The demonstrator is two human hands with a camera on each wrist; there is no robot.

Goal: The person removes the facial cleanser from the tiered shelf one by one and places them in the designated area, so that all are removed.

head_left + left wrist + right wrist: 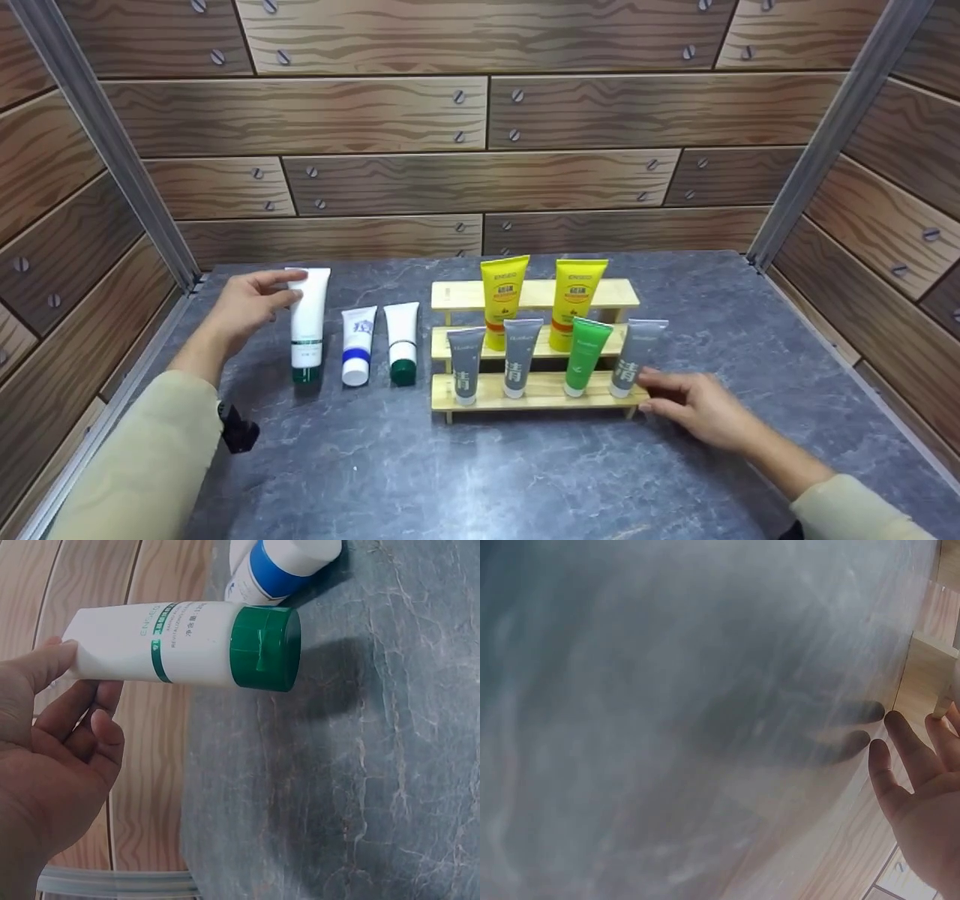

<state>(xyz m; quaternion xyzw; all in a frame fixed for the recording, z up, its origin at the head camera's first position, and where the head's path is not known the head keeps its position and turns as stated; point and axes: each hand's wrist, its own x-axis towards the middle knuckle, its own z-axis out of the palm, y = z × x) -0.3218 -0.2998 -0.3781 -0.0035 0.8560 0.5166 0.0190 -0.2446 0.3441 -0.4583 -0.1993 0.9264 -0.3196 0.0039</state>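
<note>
My left hand pinches the flat top end of a white tube with a green cap, which stands cap-down at the left. My right hand holds the right end of the lowest shelf of a tiered wooden rack, thumb in front. Several grey tubes and one green tube stand on that shelf. On the middle shelf are two yellow tubes. The right wrist view shows part of the rack beside my fingers; the thumb's contact is hidden there.
Between my left hand and the rack, a white tube with a blue band and a smaller white tube with a green cap stand side by side. All stand on a grey marbled table, enclosed by wood-patterned walls.
</note>
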